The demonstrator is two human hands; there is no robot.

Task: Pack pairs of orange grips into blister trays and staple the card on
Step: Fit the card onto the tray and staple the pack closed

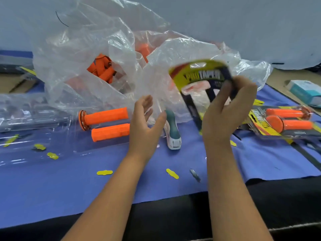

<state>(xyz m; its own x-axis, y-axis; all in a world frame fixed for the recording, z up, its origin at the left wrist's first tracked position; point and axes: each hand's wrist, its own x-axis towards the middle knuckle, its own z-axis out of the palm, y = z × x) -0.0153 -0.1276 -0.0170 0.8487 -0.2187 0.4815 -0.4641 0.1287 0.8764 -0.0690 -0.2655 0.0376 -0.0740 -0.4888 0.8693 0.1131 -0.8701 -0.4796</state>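
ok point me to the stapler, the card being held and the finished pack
stapler (pixel 173 136): head view, on its white and teal body
card (pixel 201 75): head view, on its yellow header
finished pack (pixel 286 121): head view, on its orange grips

A purple-blue cloth (pixel 69 185) covers the bench, dotted with small yellow paper cut-outs (pixel 104 172), and its near edge is black. Two bright orange ribbed grips (pixel 106 124) lie in a clear blister tray (pixel 43 143), more orange grips (pixel 101 68) show through a clear, crinkled plastic bag (pixel 83 49), and a teal and white stapler (pixel 172 131) stands beside them. The printed card (pixel 201 75) is yellow with black lettering, a red-orange streak and a black lower part; the finished pack (pixel 284 122) repeats orange, yellow and black.
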